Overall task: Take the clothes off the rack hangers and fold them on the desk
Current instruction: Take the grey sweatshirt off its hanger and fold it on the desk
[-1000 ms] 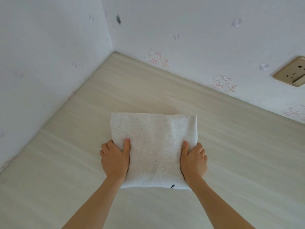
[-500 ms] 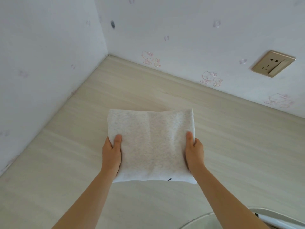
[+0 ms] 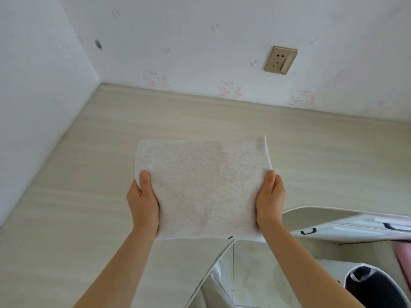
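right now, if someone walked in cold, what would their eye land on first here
First, the folded light grey garment in the middle of the view, held over the pale wooden desk, with the left hand gripping its left edge and the right hand its right edge, thumbs on top. Next, the beige wall socket on the white wall up right, above faint pink cartoon cat prints along the desk's back edge.

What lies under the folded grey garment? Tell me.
Under the folded grey garment shows only the bare wooden desk around it. The fingers of the left hand and right hand are hidden beneath it.
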Motion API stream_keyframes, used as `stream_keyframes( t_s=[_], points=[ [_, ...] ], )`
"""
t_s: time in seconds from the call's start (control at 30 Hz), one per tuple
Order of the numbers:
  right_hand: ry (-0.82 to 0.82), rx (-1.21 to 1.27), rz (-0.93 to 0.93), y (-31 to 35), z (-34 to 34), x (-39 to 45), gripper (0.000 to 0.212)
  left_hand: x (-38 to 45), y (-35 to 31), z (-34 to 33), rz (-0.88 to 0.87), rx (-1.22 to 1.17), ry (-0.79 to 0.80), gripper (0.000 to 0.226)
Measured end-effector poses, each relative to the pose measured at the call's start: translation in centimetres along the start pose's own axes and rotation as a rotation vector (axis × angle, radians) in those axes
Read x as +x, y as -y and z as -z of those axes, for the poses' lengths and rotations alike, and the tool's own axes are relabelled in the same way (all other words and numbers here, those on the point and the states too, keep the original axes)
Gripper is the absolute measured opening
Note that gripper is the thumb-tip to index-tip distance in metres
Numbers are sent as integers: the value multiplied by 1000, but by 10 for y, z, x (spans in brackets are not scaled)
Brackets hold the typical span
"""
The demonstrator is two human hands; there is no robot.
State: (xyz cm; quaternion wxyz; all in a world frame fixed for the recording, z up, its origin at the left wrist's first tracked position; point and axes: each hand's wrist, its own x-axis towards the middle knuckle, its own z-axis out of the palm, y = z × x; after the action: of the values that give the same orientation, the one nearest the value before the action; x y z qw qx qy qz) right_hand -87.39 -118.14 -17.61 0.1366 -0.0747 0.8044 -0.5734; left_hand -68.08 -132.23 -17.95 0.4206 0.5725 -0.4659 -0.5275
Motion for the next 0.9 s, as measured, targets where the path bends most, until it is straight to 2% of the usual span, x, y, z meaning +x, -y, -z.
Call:
stream_keyframes(
  t_s=[0.3,0.4,0.57,0.9],
  points=[
    [-237,77,-77,-23,123,-10,40,-74,-2,-72,-72,67,218,28],
    [-310,94,-112,-42,172,-11,44,-106,7,-103,-98,108,305,34],
    [-444,124,-170,-77,272,-13,42,-189,22,-164,-100,178,466,37],
    [-623,110,-286,-165,481,-19,38,-383,86,-264,112,282,744,33]
  ],
)
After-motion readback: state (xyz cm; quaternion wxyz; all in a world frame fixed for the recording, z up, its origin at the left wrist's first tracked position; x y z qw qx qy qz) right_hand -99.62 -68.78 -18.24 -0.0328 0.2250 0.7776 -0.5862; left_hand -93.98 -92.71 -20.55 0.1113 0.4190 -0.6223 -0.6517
